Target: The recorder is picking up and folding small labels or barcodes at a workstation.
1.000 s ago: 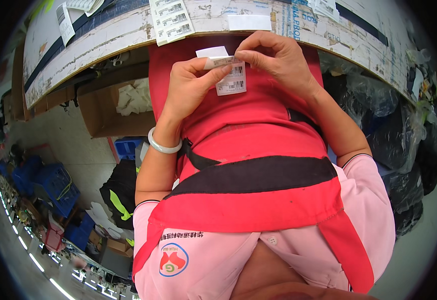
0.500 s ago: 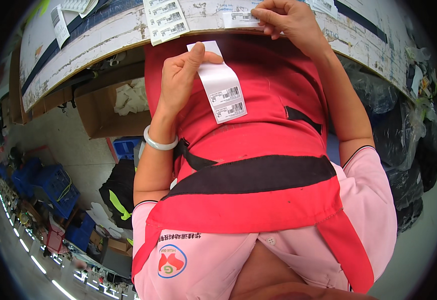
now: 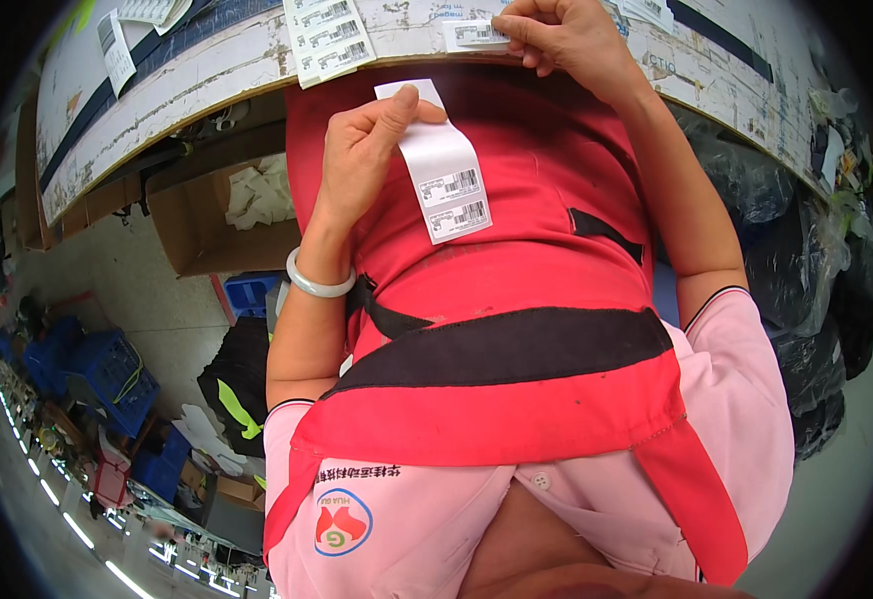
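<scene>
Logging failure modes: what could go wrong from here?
1. The left hand pinches the label strip only near its upper end; the loose lower part could curl or catch on the red apron.
2. The right hand touches one edge of the small label; a slight tug might skew it.
3. The label sheet reaches the table edge and might get knocked off.

Smooth, matt paper label strip [image 3: 444, 168]

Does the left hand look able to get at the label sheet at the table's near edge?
Probably yes: the left hand is close to the label sheet, with nothing visible blocking the way. It is occupied, though, holding a strip of labels.
</scene>
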`<action>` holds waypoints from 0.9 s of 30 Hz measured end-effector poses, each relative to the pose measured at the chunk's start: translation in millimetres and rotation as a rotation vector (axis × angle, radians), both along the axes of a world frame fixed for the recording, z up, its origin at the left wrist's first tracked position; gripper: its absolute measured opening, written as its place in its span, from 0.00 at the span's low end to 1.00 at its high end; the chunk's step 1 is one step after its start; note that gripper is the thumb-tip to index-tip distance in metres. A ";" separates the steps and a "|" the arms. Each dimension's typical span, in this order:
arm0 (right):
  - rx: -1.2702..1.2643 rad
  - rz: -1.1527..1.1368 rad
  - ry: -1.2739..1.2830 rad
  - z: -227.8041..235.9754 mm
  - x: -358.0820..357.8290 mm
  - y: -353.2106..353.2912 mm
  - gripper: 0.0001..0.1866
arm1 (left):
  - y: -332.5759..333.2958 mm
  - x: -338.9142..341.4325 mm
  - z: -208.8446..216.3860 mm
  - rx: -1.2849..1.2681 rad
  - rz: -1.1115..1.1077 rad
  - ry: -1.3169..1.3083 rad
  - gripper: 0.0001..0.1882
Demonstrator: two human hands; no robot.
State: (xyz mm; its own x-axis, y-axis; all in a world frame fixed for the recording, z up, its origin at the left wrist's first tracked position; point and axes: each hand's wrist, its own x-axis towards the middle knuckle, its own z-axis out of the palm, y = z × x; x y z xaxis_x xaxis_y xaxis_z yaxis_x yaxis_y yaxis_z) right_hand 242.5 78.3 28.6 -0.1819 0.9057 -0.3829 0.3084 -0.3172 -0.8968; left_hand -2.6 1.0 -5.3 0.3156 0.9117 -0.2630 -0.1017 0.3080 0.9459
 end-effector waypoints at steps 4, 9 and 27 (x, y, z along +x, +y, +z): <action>0.000 0.011 -0.011 1.8 -0.1 0.3 0.08 | -0.6 -0.3 -1.4 -0.008 -0.008 0.012 0.23; 0.001 0.007 -0.019 1.2 -1.4 0.6 0.08 | -0.7 0.9 -0.4 -0.001 -0.007 0.017 0.23; 0.053 0.024 -0.048 4.3 -0.6 -1.7 0.08 | 1.3 3.4 1.2 0.005 0.001 0.018 0.23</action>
